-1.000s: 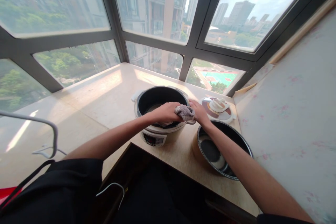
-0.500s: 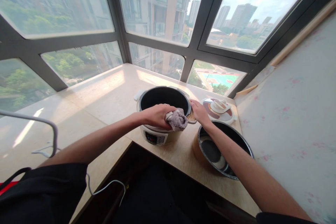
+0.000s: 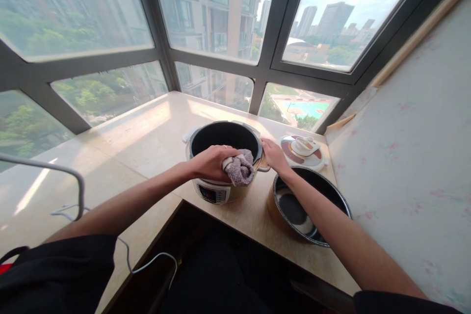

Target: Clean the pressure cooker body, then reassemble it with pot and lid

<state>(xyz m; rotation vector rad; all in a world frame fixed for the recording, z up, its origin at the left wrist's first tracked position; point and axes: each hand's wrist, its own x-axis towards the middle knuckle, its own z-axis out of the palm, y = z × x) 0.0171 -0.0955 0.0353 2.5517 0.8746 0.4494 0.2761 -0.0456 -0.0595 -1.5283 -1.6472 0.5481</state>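
Observation:
A white electric cooker (image 3: 215, 192) with a dark open bowl stands on the beige counter (image 3: 147, 137). My left hand (image 3: 211, 163) is closed round a grey cloth (image 3: 239, 169) and presses it on the cooker's near rim. My right hand (image 3: 272, 155) grips the cooker's right side handle, fingers closed on it. The cooker's lid (image 3: 303, 152) lies behind my right hand. A dark inner pot (image 3: 309, 206) sits under my right forearm.
Large windows with dark frames (image 3: 265, 59) close off the counter at the back. A pale patterned wall (image 3: 415, 157) rises on the right. A metal bar (image 3: 47, 171) and a white cable (image 3: 147, 262) are at the left, near the counter's dark front edge.
My left hand has drawn the cloth from the cooker's right rim toward its near front rim. My right hand stays on the side handle.

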